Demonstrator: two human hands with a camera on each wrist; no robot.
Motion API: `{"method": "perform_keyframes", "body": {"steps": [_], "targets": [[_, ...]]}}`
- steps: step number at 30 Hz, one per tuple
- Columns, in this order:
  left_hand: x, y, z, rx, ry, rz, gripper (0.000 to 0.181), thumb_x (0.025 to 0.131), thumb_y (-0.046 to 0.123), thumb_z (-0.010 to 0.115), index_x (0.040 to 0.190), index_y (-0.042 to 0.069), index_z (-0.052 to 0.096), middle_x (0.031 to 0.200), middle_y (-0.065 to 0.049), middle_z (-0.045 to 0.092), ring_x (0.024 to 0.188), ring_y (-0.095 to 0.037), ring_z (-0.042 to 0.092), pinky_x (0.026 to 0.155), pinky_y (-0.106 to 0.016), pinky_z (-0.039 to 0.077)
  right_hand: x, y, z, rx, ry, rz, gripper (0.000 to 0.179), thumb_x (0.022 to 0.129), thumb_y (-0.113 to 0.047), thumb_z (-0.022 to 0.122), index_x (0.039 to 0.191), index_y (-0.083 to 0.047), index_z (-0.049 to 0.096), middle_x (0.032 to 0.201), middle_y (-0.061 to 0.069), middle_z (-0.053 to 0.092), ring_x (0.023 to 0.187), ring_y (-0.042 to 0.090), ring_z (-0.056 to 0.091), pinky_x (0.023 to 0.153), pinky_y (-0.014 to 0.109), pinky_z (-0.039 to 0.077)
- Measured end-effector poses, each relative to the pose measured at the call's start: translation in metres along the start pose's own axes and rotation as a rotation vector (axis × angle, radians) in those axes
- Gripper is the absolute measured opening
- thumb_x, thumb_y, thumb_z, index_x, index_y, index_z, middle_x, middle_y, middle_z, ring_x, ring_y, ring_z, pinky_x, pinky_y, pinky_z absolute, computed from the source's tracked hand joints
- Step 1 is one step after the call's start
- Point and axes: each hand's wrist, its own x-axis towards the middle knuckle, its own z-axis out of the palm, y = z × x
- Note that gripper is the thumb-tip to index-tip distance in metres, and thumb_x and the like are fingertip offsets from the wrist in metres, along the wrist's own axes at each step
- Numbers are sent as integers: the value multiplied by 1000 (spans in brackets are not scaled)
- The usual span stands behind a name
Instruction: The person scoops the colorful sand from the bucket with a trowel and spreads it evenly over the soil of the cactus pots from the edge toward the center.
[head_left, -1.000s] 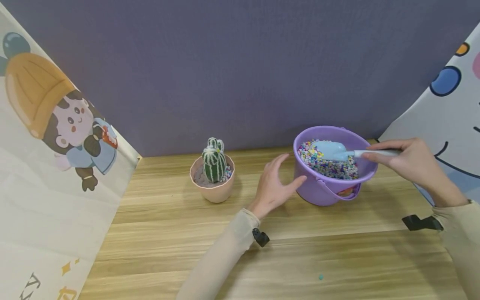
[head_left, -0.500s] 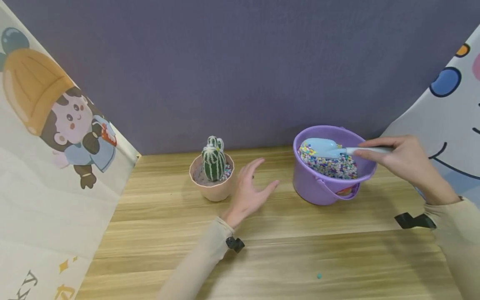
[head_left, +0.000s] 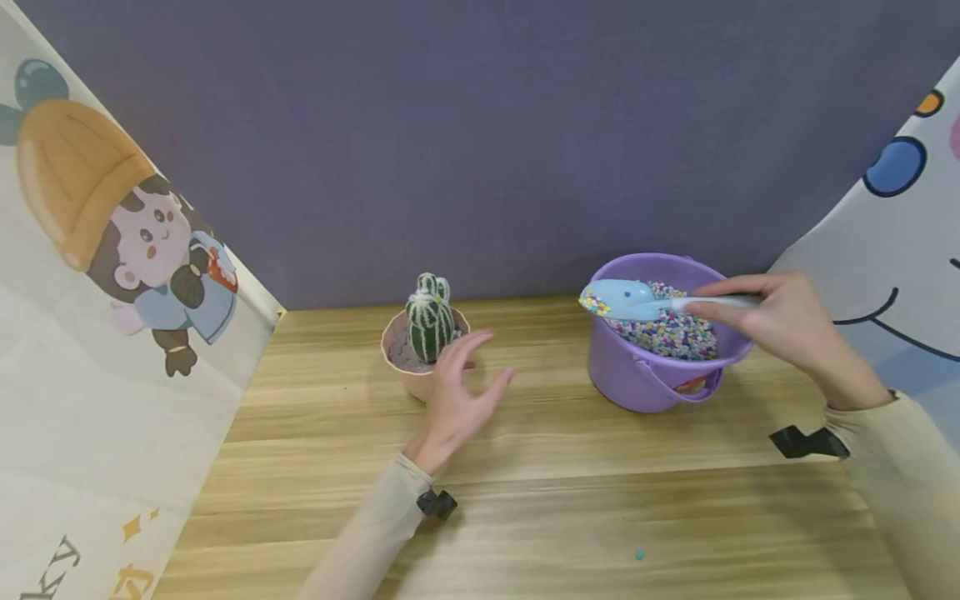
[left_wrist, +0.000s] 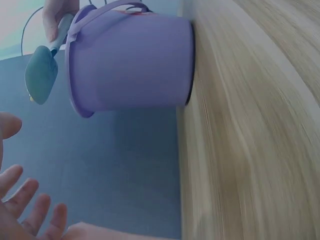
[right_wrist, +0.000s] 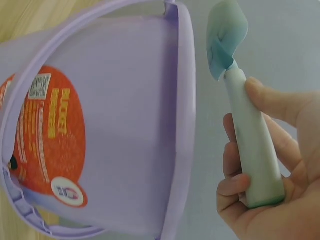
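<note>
My right hand (head_left: 783,329) grips the pale handle of a light blue hand trowel (head_left: 621,298), its fingers wrapped round it in the right wrist view. Multicoloured beads lie in the tip of the blade, which is above the left rim of a purple bucket (head_left: 637,379). More small beads (head_left: 675,340) fill the lower part of the bucket. My left hand (head_left: 457,404), fingers spread and holding nothing, is at the right side of a pink flowerpot (head_left: 416,383) and overlaps it in the head view. A green, white-striped cactus (head_left: 430,332) stands in the pot's greyish filling.
A wooden table (head_left: 540,517) carries everything, with one small teal bead (head_left: 640,554) near the front. Behind rises a dark grey-blue panel (head_left: 480,150). Cartoon-printed sheets flank it on the left (head_left: 97,467) and right (head_left: 840,275).
My left hand has moved left from beside the bucket to the flowerpot. My right hand has lifted the trowel and moved it left, from inside the bucket to over its rim.
</note>
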Motion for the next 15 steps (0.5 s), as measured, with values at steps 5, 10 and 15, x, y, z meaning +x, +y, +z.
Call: {"method": "perform_keyframes", "body": {"steps": [5, 10, 15], "targets": [[-4, -6, -11, -38, 101, 81, 47, 88, 15, 83, 131, 5, 69, 135, -11, 72, 123, -30, 65, 92, -47, 59, -1, -10, 8, 45, 1, -17, 45, 81, -50, 92, 110, -16, 86, 85, -40, 67, 78, 4, 54, 58, 29, 43], [-6, -17, -23, -38, 206, 152, 37, 86, 8, 82, 122, 1, 73, 125, -16, 74, 115, -33, 68, 93, -45, 59, -2, -16, 17, 55, -22, -26, 44, 82, -49, 92, 112, -16, 85, 91, -30, 74, 87, -8, 61, 67, 17, 49], [-8, -26, -37, -9, 248, 163, 34, 86, 6, 80, 118, 2, 73, 120, -15, 75, 110, -34, 68, 88, -47, 60, -4, -21, 24, 52, -55, -30, 47, 83, -53, 89, 113, -17, 85, 92, -21, 78, 84, 2, 59, 69, 20, 48]]}}
